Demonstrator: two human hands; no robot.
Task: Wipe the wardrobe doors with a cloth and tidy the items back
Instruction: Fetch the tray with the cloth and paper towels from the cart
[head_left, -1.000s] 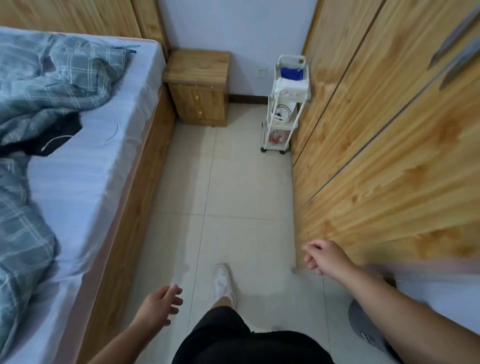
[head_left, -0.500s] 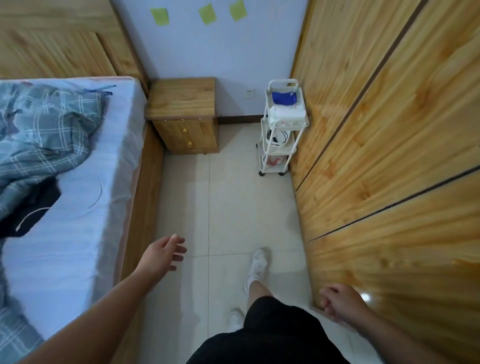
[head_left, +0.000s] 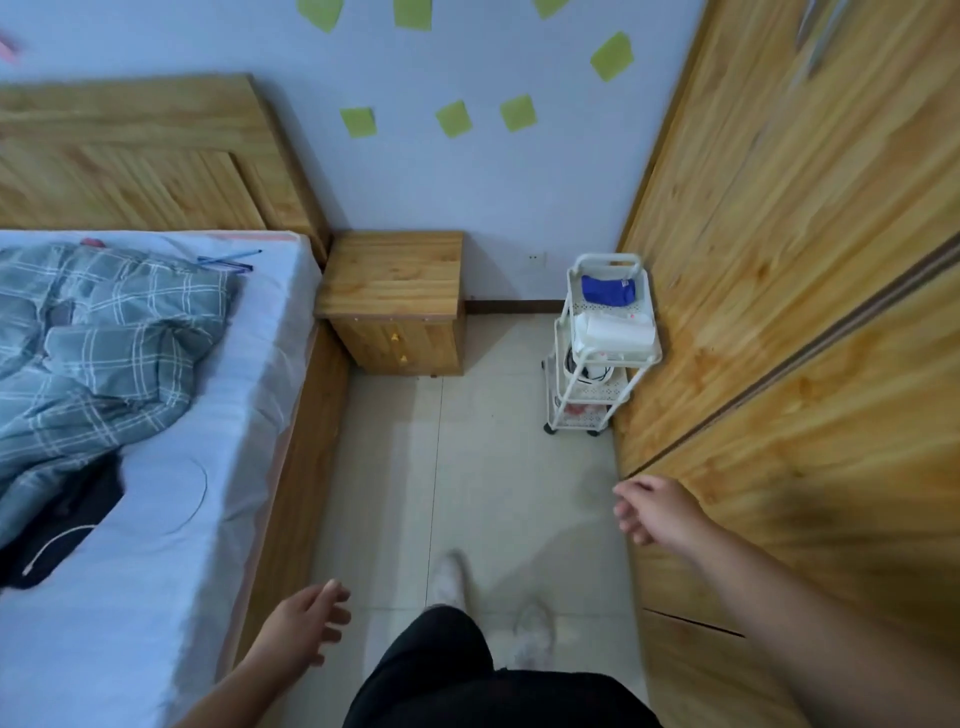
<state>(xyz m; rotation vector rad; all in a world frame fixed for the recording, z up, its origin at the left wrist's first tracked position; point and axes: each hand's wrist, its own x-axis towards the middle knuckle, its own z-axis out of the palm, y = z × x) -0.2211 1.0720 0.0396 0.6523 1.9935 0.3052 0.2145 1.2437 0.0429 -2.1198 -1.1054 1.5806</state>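
Note:
The wooden wardrobe doors (head_left: 795, 332) run along the right side, shut. A white rolling cart (head_left: 597, 358) stands against them in the far corner, with a blue cloth (head_left: 608, 291) on its top shelf. My left hand (head_left: 306, 629) hangs low beside the bed frame, fingers relaxed and holding nothing. My right hand (head_left: 654, 509) is raised close to the lower wardrobe door, fingers loosely curled and holding nothing.
A bed (head_left: 171, 467) with a plaid duvet (head_left: 98, 353) and dark clothing (head_left: 67, 525) fills the left. A wooden nightstand (head_left: 395, 301) sits at the far wall. A narrow tiled floor aisle (head_left: 478, 478) lies between bed and wardrobe. Green sticky notes (head_left: 454, 118) dot the wall.
The view has tilted upward, showing more wall and sticky notes. My right hand rose from low by the wardrobe base to mid height. My left hand dropped lower.

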